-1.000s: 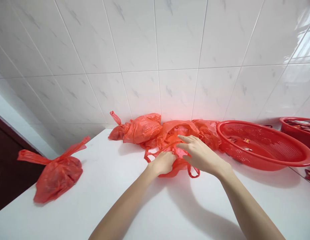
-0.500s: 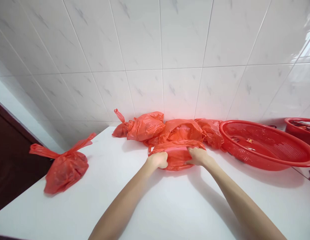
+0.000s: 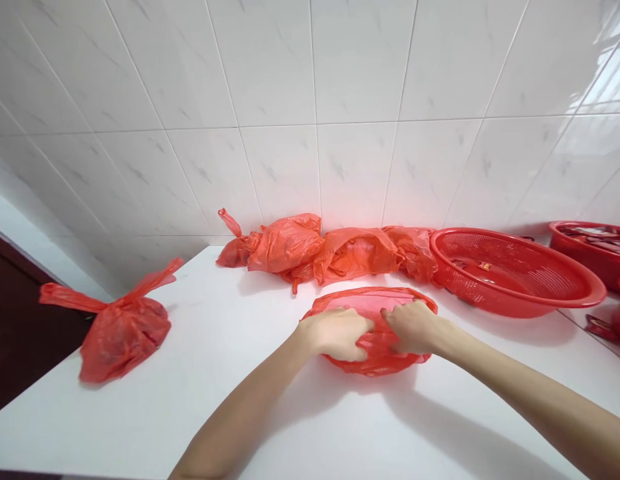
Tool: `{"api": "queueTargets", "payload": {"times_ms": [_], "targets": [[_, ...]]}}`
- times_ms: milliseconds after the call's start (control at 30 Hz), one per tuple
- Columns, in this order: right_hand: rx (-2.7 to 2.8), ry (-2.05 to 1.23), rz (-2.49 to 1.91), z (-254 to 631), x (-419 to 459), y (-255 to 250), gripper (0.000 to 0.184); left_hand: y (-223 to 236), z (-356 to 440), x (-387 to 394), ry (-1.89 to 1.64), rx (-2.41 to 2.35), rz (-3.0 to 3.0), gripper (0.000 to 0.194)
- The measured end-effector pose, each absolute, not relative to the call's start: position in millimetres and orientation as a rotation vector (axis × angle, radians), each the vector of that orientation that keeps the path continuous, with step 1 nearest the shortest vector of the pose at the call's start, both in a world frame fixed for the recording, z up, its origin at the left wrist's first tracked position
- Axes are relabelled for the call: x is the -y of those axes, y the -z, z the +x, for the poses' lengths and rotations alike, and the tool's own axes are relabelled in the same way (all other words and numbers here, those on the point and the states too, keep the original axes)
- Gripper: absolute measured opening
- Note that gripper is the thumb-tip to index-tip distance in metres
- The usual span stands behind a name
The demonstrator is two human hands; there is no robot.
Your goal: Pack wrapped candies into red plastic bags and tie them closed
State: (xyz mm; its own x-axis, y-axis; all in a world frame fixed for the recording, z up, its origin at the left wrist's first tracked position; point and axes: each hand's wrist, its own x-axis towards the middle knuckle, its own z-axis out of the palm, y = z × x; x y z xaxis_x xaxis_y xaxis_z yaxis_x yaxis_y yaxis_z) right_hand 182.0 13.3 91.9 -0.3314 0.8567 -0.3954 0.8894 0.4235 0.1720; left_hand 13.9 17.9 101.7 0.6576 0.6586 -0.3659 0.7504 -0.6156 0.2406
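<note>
A red plastic bag [image 3: 375,365] lies on the white table in front of me with its wide mouth gaping toward me and its pale pink inside showing. My left hand [image 3: 343,333] reaches over the bag's left rim, fingers apart and bent down into the mouth. From the other side, my right hand [image 3: 413,327] does the same, its loosely curled fingers touching the plastic inside. A small gap separates the two hands. Some fingertips are hidden in the folds.
A knotted red bag [image 3: 125,337] sits at the left table edge. Several crumpled red bags [image 3: 290,243] line the tiled wall. At right stand a red plastic basket [image 3: 520,293] holding a few small packets and another red container [image 3: 585,257] full of packets.
The bag has come nearer to me and its mouth has spread wider. Both hands have moved from its sides to inside the mouth, closer together. The view has shifted slightly.
</note>
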Motion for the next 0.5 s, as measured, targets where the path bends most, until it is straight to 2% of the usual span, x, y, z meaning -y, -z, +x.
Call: {"api": "queueTargets", "payload": {"times_ms": [100,167,200,233,267,367,433,500], "targets": [[-2.458,0.279,1.385,196.5,-0.6,-112.4,0.017,-105.4,14.7,-10.6,0.294,-0.892,2.498,0.014],[-2.605,0.461,1.35,218.6,2.5,-129.8,0.024,-107.3,13.8,-8.5,0.269,-0.83,2.509,0.02],[-2.708,0.736,1.384,232.8,1.9,-137.7,0.033,-108.2,13.1,-8.0,0.246,-0.831,2.518,0.023],[-2.814,0.867,1.466,248.5,-0.3,-144.1,0.036,-109.0,12.2,-7.5,0.211,-0.84,2.531,0.025],[-2.9,0.808,1.653,265.0,-3.9,-148.5,0.034,-110.0,11.3,-7.0,0.164,-0.844,2.543,0.027],[-2.724,0.301,2.26,316.0,-21.9,-148.0,0.032,-113.7,6.8,-3.2,-0.012,-0.796,2.554,0.03],[-2.532,0.163,2.392,348.9,-37.6,-137.5,0.042,-115.4,1.0,1.3,-0.129,-0.727,2.529,0.03],[-2.261,0.164,2.451,379.1,-54.5,-122.7,0.053,-113.6,-8.4,6.1,-0.287,-0.673,2.481,0.03]]}}
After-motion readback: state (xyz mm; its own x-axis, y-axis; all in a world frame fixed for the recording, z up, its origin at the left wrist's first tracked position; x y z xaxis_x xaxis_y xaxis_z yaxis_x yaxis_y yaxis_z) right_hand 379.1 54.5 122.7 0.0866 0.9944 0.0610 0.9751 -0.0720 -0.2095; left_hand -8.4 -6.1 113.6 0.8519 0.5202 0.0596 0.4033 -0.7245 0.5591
